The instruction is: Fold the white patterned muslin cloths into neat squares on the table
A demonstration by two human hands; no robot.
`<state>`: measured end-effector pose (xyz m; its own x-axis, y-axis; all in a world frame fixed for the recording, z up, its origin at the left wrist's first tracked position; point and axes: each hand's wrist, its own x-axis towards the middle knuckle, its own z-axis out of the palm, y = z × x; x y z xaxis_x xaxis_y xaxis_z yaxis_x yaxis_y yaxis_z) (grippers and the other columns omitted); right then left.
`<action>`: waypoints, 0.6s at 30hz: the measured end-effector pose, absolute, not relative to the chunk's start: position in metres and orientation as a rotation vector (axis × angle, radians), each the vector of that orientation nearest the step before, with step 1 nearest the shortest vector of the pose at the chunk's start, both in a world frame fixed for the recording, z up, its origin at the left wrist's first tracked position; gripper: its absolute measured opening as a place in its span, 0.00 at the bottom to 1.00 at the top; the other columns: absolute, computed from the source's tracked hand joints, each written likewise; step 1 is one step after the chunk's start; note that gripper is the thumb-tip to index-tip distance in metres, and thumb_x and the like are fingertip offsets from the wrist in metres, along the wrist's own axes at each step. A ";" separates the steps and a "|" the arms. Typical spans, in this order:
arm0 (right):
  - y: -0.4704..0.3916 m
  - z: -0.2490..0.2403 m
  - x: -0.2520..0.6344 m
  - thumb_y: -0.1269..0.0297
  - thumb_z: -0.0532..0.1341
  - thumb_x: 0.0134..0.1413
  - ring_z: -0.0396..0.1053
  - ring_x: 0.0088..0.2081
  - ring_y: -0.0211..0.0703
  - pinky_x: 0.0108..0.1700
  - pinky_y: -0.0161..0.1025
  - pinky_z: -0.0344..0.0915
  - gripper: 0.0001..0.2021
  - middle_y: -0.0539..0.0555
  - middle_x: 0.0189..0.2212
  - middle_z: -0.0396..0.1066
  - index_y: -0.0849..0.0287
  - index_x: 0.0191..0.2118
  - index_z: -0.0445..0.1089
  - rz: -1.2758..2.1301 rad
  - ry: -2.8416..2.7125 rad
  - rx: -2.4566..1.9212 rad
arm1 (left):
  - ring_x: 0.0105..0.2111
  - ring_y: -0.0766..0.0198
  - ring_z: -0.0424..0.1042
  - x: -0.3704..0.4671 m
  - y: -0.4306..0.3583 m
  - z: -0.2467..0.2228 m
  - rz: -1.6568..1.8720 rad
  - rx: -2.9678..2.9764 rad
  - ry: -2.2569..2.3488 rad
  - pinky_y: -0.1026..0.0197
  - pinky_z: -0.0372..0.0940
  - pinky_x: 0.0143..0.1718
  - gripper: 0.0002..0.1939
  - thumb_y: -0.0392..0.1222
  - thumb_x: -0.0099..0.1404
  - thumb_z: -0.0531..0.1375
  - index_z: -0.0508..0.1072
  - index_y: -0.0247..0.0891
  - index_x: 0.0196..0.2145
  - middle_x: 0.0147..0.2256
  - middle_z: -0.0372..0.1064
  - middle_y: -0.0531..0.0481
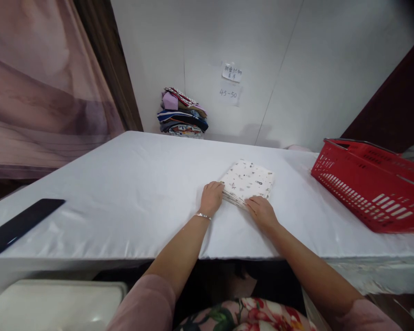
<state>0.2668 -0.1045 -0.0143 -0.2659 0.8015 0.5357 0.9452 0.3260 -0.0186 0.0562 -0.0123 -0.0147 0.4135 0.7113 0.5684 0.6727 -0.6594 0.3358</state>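
A cream folded cloth [250,178] with a small scattered print lies on the white-covered table [131,184], in several layers. My left hand [212,197] grips its left near corner, fingers on top and the thumb out of sight. At the near right corner, my right hand [262,211] has its fingers curled over the folded edge. Both hands hold the same cloth, and it rests flat on the table surface.
A red plastic basket [369,184] stands on the table at the right. Against the back wall is a stack of folded fabrics [183,112]. A dark flat object [24,225] lies at the left edge. Paper notes [230,94] hang on the wall.
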 end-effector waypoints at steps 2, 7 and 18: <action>-0.105 -0.014 0.267 0.63 0.49 0.61 0.63 0.38 0.44 0.40 0.41 0.59 0.14 0.55 0.37 0.70 0.55 0.43 0.71 -0.433 -2.118 -1.540 | 0.46 0.58 0.62 0.055 -0.011 -0.016 1.103 2.547 1.309 0.54 0.59 0.44 0.16 0.30 0.59 0.50 0.69 0.43 0.42 0.44 0.68 0.49; -0.105 -0.014 0.266 0.63 0.50 0.61 0.63 0.38 0.43 0.40 0.40 0.59 0.14 0.55 0.36 0.70 0.56 0.42 0.72 -0.442 -2.126 -1.543 | 0.45 0.60 0.64 0.053 -0.010 -0.018 1.162 2.373 1.335 0.58 0.63 0.42 0.15 0.30 0.59 0.51 0.70 0.43 0.40 0.43 0.68 0.51; -0.104 -0.019 0.266 0.61 0.50 0.61 0.63 0.38 0.43 0.40 0.40 0.58 0.14 0.54 0.36 0.70 0.55 0.41 0.72 -0.407 -2.145 -1.537 | 0.42 0.62 0.67 0.051 0.001 -0.027 1.242 2.010 1.305 0.57 0.64 0.44 0.14 0.29 0.53 0.52 0.71 0.42 0.34 0.40 0.69 0.52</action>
<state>0.2664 -0.1037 -0.0189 -0.2640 0.8053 0.5309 0.9437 0.3293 -0.0302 0.0514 0.0013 -0.0266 0.1521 0.8825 0.4450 0.4880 -0.4585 0.7427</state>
